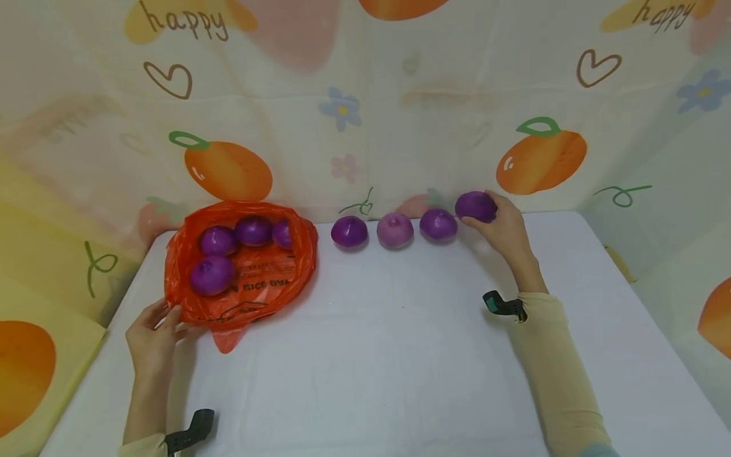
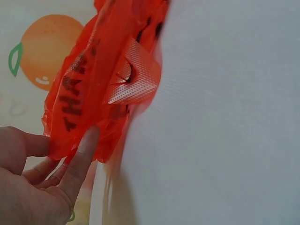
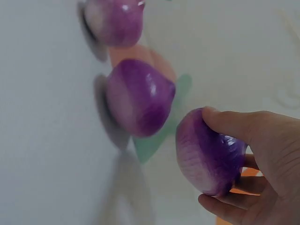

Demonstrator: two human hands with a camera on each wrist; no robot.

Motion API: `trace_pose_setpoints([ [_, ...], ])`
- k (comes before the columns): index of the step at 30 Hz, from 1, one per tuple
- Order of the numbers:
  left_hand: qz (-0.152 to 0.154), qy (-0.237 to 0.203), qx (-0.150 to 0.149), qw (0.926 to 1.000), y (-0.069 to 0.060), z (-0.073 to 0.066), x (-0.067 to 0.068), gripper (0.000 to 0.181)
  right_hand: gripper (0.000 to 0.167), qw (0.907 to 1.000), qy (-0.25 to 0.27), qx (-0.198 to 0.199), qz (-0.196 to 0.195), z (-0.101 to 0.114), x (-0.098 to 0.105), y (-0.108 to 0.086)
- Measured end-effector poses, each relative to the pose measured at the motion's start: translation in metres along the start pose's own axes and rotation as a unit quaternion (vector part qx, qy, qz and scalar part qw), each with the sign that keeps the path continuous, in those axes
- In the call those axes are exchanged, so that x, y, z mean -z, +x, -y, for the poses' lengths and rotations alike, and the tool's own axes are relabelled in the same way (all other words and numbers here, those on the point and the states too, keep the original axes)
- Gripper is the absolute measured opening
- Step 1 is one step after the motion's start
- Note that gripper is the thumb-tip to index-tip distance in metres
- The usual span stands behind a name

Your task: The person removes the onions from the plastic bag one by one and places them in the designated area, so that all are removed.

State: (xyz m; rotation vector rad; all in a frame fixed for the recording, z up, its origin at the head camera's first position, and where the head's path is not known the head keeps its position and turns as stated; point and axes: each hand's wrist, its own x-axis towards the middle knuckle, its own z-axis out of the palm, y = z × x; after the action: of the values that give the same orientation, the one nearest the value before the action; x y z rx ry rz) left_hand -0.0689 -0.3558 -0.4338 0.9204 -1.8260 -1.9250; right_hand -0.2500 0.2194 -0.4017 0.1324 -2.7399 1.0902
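My right hand [image 1: 505, 231] grips a purple onion [image 1: 476, 207] between thumb and fingers. In the right wrist view this onion [image 3: 208, 154] is off the white table, apart from the neighbouring onion [image 3: 139, 98]. To its left a row of purple onions stands along the table's back: one dark [image 1: 349, 232], one paler [image 1: 395, 230] and one nearest the hand [image 1: 438, 225]. At the left, an orange-red plastic bag [image 1: 308, 254] lies with its mouth wide, several onions [image 1: 212, 275] inside. My left hand [image 1: 154, 330] pinches the bag's near left edge; the thumb [image 2: 88, 140] lies against the plastic.
A white table [image 1: 388, 368] spreads under everything. Behind it hangs a cloth [image 1: 422, 146] printed with oranges, flowers and hearts, close to the row of onions. Black camera mounts [image 1: 191, 431] sit on both wrists.
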Motion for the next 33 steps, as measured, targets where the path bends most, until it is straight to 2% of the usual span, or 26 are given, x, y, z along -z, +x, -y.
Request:
trace_pose_setpoints([
  [9,0.03,0.028,0.002,0.9992,-0.005,0.002,0.006,0.047,0.081,0.9975,-0.028,-0.053,0.036,-0.032,-0.01,0.004],
  [15,0.049,0.001,0.0,0.9988,-0.004,0.0,0.007,0.045,0.084,0.9961,-0.038,-0.064,0.048,-0.041,-0.013,0.006],
  [20,0.054,-0.015,-0.007,0.9984,-0.005,0.0,0.008,0.042,0.091,0.9948,-0.039,-0.06,0.072,-0.04,-0.011,0.009],
  [25,0.039,0.002,-0.016,0.9991,-0.004,0.0,0.007,0.048,0.105,0.9957,-0.033,-0.042,0.076,-0.036,-0.006,0.008],
  [29,0.029,0.012,-0.004,0.9995,-0.005,-0.002,0.006,0.055,0.102,0.9972,-0.021,-0.018,0.069,-0.024,-0.003,0.007],
  [33,0.021,0.009,0.006,0.9997,-0.006,-0.004,0.004,0.053,0.096,0.9981,-0.02,-0.004,0.059,-0.005,-0.004,0.006],
])
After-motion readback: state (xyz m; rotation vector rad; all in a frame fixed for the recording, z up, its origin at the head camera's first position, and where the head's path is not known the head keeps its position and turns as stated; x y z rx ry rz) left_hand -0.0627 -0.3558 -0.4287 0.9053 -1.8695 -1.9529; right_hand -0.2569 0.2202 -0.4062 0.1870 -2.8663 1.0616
